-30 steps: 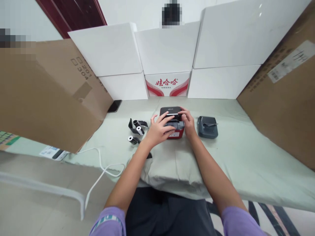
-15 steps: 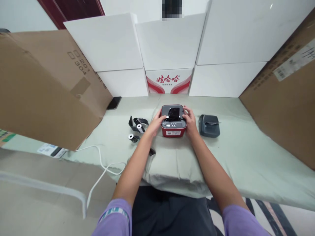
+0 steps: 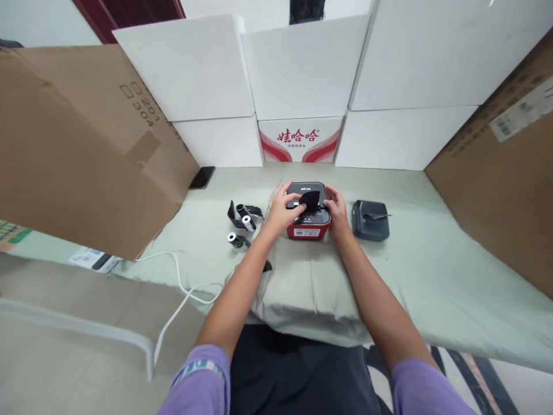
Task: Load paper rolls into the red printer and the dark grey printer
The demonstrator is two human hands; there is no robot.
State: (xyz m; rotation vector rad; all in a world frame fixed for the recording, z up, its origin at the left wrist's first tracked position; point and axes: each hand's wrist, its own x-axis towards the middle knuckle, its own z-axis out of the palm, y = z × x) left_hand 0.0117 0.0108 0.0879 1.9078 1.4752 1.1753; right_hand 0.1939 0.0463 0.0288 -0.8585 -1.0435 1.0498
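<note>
A red receipt printer (image 3: 306, 232) with a dark grey top stands on the cloth in front of me. Out of its top slot rises a black paper strip (image 3: 310, 200). My left hand (image 3: 283, 210) reaches over the left side of the printer, thumb and forefinger pinching that strip. Against the printer's right side lies my right hand (image 3: 337, 212), its thumb on the top edge and its fingers around the side. Right of it sits a smaller dark grey printer (image 3: 370, 220) with a torn strip on top. Left of my hands lie paper rolls (image 3: 248, 223) with black strips.
White boxes (image 3: 298, 69) line the back of the cloth-covered table (image 3: 415, 276). Large cardboard panels stand at the left (image 3: 78, 150) and right (image 3: 510, 190). A phone (image 3: 202, 177) lies at the back left. A white cable (image 3: 177, 271) hangs over the front edge.
My left hand has moved from the printer's left side onto its top and pinched the black strip, which now stands up more. My right hand stays at the right side.
</note>
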